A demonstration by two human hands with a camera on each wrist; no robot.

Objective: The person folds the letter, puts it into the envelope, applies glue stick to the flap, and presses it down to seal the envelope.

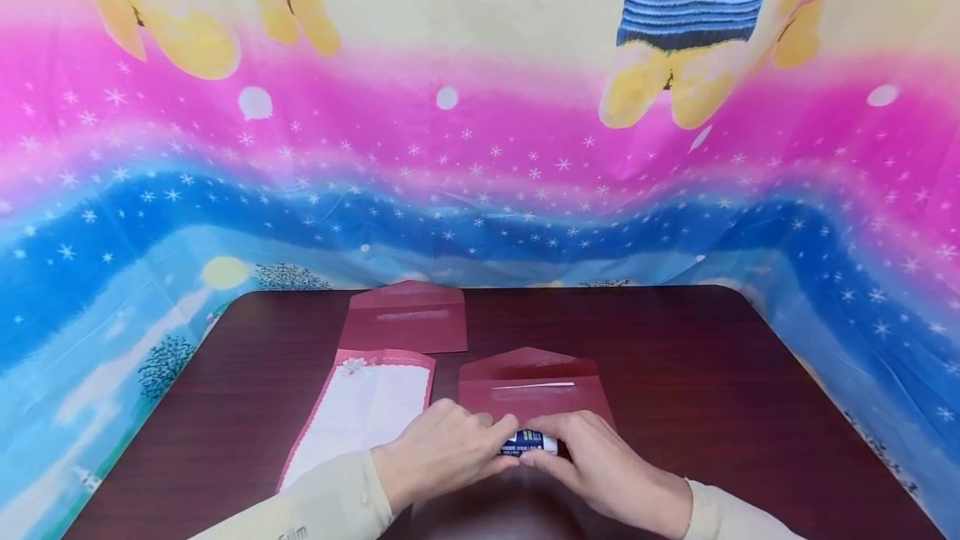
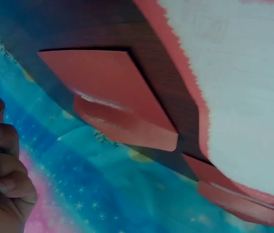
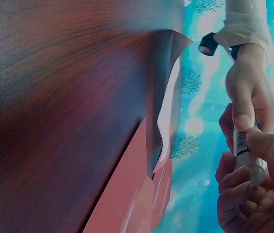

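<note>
Both hands hold a glue stick with a dark blue label, low over the front of the table. My left hand grips one end of it, and my right hand pinches the white end between thumb and fingers. In the right wrist view the white part of the glue stick sits in the curled right fingers. Just beyond the hands lies a red envelope with its flap raised and a white streak along the opening. The fingers overlap its near edge in the head view.
A second red envelope, flap also raised and streaked with white, lies at the back left. In front of it, a white letter sheet with a red border spreads toward the left forearm. A patterned cloth hangs behind the dark wooden table.
</note>
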